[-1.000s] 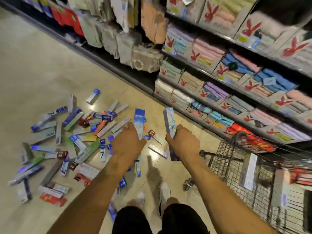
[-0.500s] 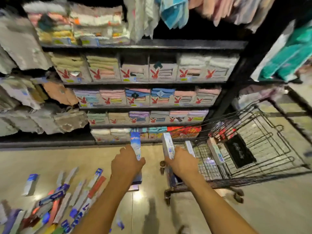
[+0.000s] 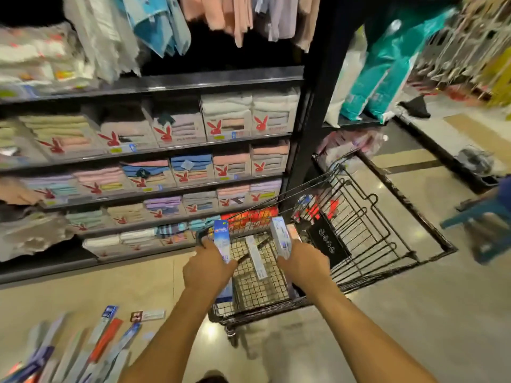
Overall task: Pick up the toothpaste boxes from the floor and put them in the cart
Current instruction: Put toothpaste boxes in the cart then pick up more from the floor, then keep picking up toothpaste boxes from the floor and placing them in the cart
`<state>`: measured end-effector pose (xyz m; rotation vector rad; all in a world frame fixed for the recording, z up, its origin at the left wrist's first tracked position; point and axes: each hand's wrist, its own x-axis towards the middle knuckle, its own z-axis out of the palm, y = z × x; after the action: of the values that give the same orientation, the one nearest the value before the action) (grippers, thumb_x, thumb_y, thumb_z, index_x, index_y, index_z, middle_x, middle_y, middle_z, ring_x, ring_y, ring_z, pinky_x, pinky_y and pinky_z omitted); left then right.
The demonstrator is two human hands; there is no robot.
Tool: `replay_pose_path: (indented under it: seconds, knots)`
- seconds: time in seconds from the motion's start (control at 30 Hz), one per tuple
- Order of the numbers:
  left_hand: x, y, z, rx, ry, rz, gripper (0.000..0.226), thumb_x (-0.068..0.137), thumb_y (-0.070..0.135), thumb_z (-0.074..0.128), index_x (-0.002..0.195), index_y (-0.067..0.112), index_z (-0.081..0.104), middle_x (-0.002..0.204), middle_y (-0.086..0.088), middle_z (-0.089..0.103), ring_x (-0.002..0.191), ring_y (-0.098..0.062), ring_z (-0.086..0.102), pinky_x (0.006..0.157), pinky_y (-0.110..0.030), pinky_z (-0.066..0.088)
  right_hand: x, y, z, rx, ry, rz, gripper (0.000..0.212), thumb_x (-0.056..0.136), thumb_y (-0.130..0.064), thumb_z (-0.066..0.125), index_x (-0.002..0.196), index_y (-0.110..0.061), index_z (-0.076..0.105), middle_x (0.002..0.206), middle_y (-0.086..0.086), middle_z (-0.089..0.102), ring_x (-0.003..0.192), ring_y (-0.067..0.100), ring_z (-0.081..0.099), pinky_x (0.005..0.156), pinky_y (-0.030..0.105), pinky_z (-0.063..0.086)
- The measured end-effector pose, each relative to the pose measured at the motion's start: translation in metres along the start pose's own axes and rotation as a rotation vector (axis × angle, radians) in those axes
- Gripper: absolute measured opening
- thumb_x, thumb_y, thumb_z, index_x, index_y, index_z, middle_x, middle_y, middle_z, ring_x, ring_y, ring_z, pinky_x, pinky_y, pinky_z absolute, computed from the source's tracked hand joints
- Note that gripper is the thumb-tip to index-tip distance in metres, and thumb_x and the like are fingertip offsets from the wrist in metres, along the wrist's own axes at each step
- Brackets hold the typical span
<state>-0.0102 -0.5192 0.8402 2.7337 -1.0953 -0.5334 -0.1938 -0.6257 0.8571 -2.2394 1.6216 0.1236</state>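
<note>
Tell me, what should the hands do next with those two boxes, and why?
Probably lower both boxes and let go. The left hand grips a blue toothpaste box and the right hand a white box, both at the near end of the cart, where a third box lies.

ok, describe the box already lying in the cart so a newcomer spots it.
Start at the black wire cart beside the towel shelves. On its mesh, between the two hands, one long pale box lies loose. The left hand holds a blue box upright and the right hand a white box; this one nobody holds.
</note>
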Motion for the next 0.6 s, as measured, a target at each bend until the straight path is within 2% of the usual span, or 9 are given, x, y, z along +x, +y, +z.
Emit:
replay_pose_path:
  seconds: [0.13,0.27,0.43,0.53,0.6]
  knots:
    - [0.009,0.028,0.018,-0.006,-0.053,-0.009,0.067,0.08,0.062,0.064,0.124,0.015,0.044,0.108,-0.006,0.062,0.095,-0.028,0.066,0.066,-0.03,0.044,0.023,0.031,-0.006,-0.042,-0.045,0.033,0.046,0.092,-0.055,0.058,0.119,-0.017,0.056,0.106,0.002,0.069,0.093,0.025,0.07,0.074,0.034,0.055]
    - [0.034,0.048,0.037,0.003,-0.082,-0.03,0.064,0.081,0.062,0.063,0.121,0.014,0.045,0.104,-0.004,0.063,0.092,-0.026,0.066,0.068,-0.031,0.05,0.065,0.044,-0.005,-0.056,-0.065,0.059,0.041,0.089,-0.051,0.058,0.113,-0.018,0.06,0.098,0.001,0.07,0.086,0.025,0.07,0.076,0.037,0.059]
    - [0.079,0.057,0.075,-0.051,-0.105,-0.037,0.061,0.085,0.057,0.064,0.12,0.013,0.042,0.088,0.003,0.05,0.08,-0.022,0.062,0.061,-0.03,0.042,0.126,0.053,0.015,-0.089,-0.077,0.081,0.038,0.09,-0.05,0.054,0.112,-0.019,0.059,0.1,0.002,0.069,0.088,0.026,0.069,0.07,0.033,0.054]
    - [0.114,0.06,0.103,-0.071,-0.148,-0.051,0.057,0.084,0.051,0.066,0.117,0.013,0.039,0.089,0.001,0.053,0.074,-0.024,0.059,0.059,-0.031,0.046,0.162,0.065,0.042,-0.098,-0.111,0.084,0.042,0.092,-0.054,0.054,0.112,-0.018,0.059,0.098,0.002,0.069,0.085,0.025,0.069,0.072,0.035,0.057]
    - [0.138,0.061,0.125,-0.056,-0.176,-0.08,0.061,0.084,0.051,0.065,0.12,0.011,0.038,0.092,-0.002,0.058,0.08,-0.027,0.066,0.06,-0.031,0.046,0.189,0.073,0.066,-0.114,-0.125,0.084,0.042,0.093,-0.054,0.054,0.112,-0.017,0.059,0.097,0.002,0.068,0.081,0.024,0.067,0.069,0.035,0.057]
